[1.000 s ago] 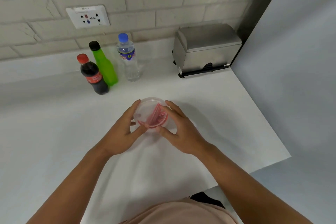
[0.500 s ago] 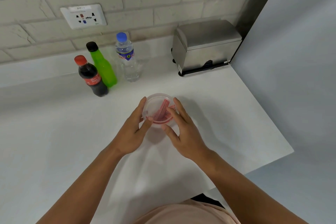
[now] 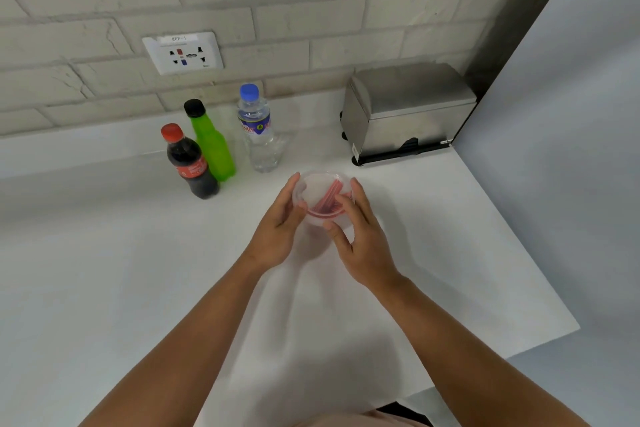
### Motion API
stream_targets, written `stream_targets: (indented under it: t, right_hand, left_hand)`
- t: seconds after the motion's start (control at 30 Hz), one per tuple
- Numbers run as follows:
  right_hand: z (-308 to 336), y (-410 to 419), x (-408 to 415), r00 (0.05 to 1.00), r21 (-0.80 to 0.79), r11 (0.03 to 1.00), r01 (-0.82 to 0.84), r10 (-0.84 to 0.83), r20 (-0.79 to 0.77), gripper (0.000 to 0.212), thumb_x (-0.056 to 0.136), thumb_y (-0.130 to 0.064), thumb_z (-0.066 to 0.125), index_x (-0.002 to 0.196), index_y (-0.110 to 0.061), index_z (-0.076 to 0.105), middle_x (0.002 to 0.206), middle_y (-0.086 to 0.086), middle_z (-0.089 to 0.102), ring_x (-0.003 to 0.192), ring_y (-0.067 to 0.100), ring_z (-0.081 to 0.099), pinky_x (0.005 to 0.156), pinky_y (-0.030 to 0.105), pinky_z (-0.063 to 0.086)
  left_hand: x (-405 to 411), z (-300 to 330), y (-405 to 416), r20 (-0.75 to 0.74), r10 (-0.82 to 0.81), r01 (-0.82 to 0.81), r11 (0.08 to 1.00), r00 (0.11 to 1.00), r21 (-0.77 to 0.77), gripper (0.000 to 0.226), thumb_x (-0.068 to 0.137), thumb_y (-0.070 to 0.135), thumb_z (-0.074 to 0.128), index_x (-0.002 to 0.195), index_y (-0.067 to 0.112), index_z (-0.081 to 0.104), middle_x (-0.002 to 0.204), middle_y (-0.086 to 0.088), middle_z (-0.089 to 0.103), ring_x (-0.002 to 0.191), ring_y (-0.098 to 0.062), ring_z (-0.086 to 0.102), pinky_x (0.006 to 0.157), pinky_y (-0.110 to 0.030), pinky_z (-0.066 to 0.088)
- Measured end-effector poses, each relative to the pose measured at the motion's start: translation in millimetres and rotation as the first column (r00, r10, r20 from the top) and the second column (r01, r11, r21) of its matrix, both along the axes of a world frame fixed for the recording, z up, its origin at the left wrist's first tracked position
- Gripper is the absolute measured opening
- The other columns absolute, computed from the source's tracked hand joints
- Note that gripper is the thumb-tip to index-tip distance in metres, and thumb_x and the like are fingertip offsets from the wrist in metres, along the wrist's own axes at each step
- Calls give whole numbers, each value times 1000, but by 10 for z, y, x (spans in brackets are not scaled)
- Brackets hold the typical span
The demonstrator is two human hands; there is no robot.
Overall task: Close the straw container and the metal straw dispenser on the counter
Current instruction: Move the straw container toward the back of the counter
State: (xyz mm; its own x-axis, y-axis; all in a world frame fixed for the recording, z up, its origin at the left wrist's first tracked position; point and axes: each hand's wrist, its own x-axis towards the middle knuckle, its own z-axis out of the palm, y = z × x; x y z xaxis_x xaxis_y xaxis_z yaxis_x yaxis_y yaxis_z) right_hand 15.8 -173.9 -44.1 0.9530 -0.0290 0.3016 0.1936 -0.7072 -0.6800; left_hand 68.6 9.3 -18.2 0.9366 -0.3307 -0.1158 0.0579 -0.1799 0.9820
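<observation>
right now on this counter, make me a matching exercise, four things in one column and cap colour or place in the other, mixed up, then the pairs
Things:
1. dark cola bottle
2. bright green plastic bottle
3. clear water bottle
4. brushed metal straw dispenser

Descriptions:
A. blue cap
B. back right corner, by the wall
C. red cap
D. black cap

Pairs: 1-C, 2-D, 3-A, 4-B

The straw container is a round clear plastic tub of pink straws, its clear lid on top, near the table's middle. The metal straw dispenser, a brushed steel box, sits shut against the brick wall.
</observation>
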Motion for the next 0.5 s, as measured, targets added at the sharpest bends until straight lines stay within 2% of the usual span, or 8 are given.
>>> stream_targets:
  t: [0.1, 0.13, 0.2, 0.33, 0.43, 0.5]
  right_hand:
    - [9, -41, 232, 1000, -11, 1000, 19, -19, -11, 49, 105, -41, 57, 147, -16, 52, 173, 4, 24, 154, 21, 35, 113, 41, 48]
    - [22, -53, 313, 1000, -11, 1000, 23, -23, -18, 48, 105, -41, 57, 146, -17, 53, 173, 3, 24, 154, 21, 36, 112, 41, 48]
    - [54, -75, 475, 999, -12, 1000, 29, -29, -24, 47, 104, -42, 57, 143, -17, 54, 172, 1, 26, 152, 19, 38, 110, 37, 49]
    - [131, -88, 797, 998, -76, 995, 61, -61, -5, 47, 103, -40, 58, 142, -15, 57, 169, 5, 33, 149, 19, 38, 111, 29, 41]
    - [181, -105, 1057, 999, -116, 992, 54, -55, -5, 47, 100, -39, 60, 140, -15, 60, 162, 5, 42, 143, 24, 47, 113, 36, 46]
    - [227, -123, 1208, 999, -115, 993, 35, -39, -35, 46, 100, -40, 60, 139, -17, 60, 156, 3, 47, 133, 24, 55, 106, 41, 53]
  left_hand:
    - [235, 22, -59, -8, 5, -5, 1000, 1000, -28, 57, 109, 18, 44, 162, 16, 23, 161, 1, 39, 145, -5, 41, 122, -28, 31]
    - [307, 33, -83, -6, 7, -8, 999, 1000, -33, 56, 109, 16, 43, 161, 14, 23, 160, 0, 40, 145, -8, 41, 121, -28, 31]
    - [455, 29, -121, 3, 26, -26, 999, 1000, -30, 55, 109, 14, 42, 161, 12, 23, 158, -2, 42, 142, -9, 43, 121, -28, 33]
    - [764, 12, -222, -5, 107, -107, 994, 994, 11, 54, 109, 28, 45, 160, 21, 29, 158, -2, 46, 144, -16, 44, 122, -45, 34]
    - [979, 78, -300, -56, 185, -185, 983, 981, 1, 53, 106, 26, 46, 158, 25, 34, 157, -3, 46, 143, -18, 46, 119, -48, 37]
    - [1097, 129, -352, -65, 205, -206, 979, 977, 3, 56, 104, 24, 48, 158, 25, 34, 160, -5, 42, 146, -21, 42, 119, -49, 37]
